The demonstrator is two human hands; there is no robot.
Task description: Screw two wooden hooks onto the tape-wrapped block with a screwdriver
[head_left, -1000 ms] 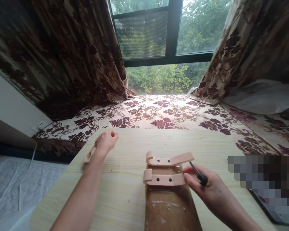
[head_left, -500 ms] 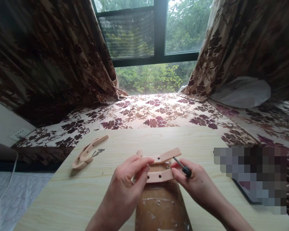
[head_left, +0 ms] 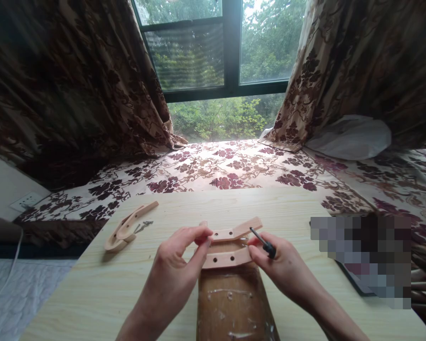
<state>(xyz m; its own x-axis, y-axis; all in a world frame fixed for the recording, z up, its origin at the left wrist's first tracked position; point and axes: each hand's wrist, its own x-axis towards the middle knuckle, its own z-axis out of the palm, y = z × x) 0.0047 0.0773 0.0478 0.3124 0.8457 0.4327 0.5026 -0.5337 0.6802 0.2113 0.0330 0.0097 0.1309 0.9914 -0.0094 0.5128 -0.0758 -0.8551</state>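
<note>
A pale curved wooden piece (head_left: 223,235) with dark holes lies across the far end of a brown wooden board (head_left: 230,303). A second curved wooden piece (head_left: 223,259) like it lies in front, nearer to me. My left hand (head_left: 181,255) is closed, thumb and forefinger pinching the far piece near its left bend. In my right hand (head_left: 277,253) is a small screwdriver (head_left: 269,248) with a black handle, its shaft pointing up and left to the far piece's raised right arm. The right fingertips touch the near piece's right end, which they partly hide.
More curved wooden pieces (head_left: 129,227) lie at the table's left, beside several screws (head_left: 142,227). A blurred-out dark-edged object (head_left: 358,284) sits on the right of the pale table (head_left: 156,308). Behind are a flowered window seat (head_left: 216,166), curtains and a white bag (head_left: 351,137).
My left fingertips have slid left along the far wooden piece, uncovering another hole. The right hand keeps the screwdriver in nearly the same place. The whole view has shifted slightly.
</note>
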